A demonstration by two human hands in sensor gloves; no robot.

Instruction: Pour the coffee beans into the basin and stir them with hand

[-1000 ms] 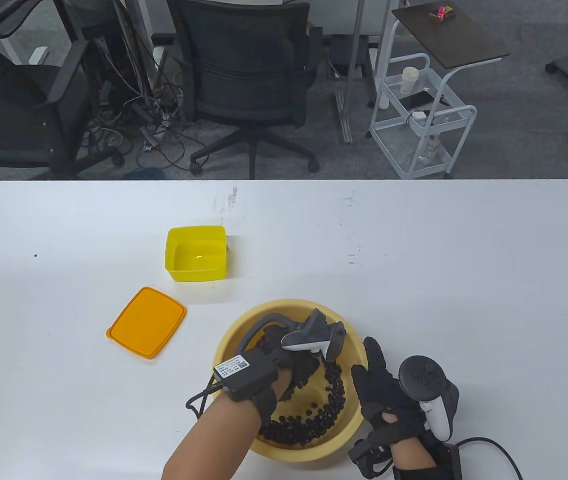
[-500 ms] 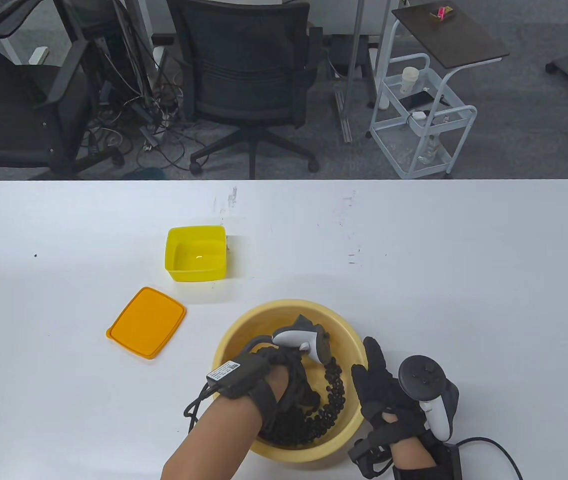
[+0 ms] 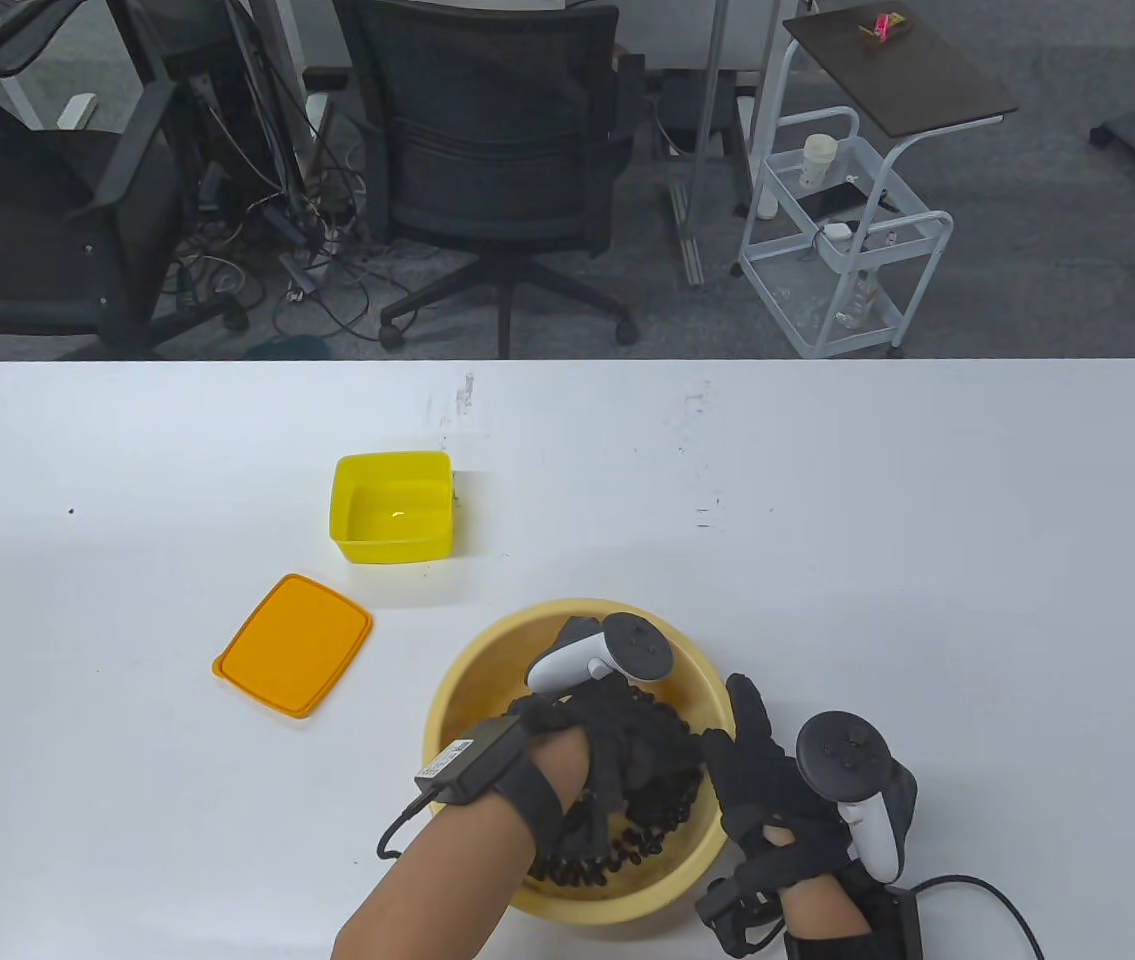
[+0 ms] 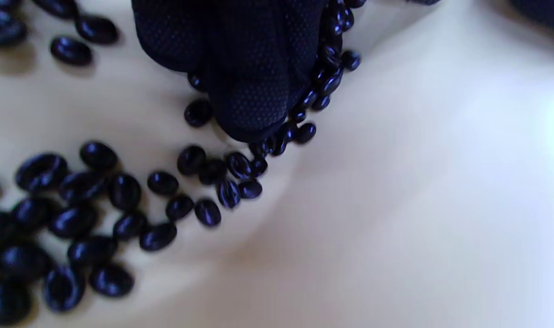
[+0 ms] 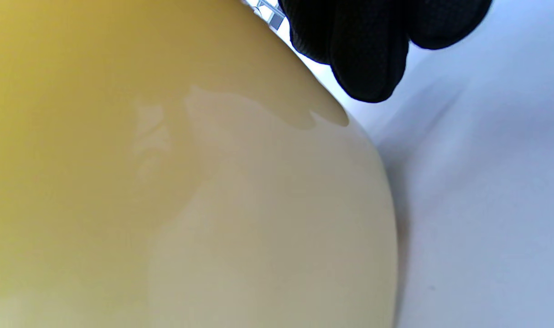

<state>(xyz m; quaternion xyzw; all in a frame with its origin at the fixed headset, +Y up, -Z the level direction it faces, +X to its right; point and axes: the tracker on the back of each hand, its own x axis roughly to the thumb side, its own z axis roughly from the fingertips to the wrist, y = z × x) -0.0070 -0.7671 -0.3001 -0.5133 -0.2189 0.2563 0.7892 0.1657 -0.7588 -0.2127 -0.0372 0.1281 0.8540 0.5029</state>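
A pale yellow round basin [image 3: 483,655] stands near the table's front edge with dark coffee beans [image 3: 582,872] inside. My left hand [image 3: 632,745] is down in the basin, gloved fingers pushing into the bean pile by the right wall. In the left wrist view the fingers [image 4: 251,73] press against a curved line of beans [image 4: 121,214] on the cream basin floor [image 4: 418,191]. My right hand [image 3: 762,775] lies with straight fingers against the basin's outer right wall. In the right wrist view its fingertips [image 5: 368,54] sit just above the basin's outer wall [image 5: 167,182].
An empty yellow box [image 3: 392,508] stands behind the basin to the left. Its orange lid [image 3: 292,643] lies flat further left and nearer. The white table [image 5: 486,191] stretches to the right. Office chairs and a cart stand beyond the far edge.
My left hand has swept through the beans from the basin's left side toward its right wall, and its tracker has turned face up. The right hand has stayed put.
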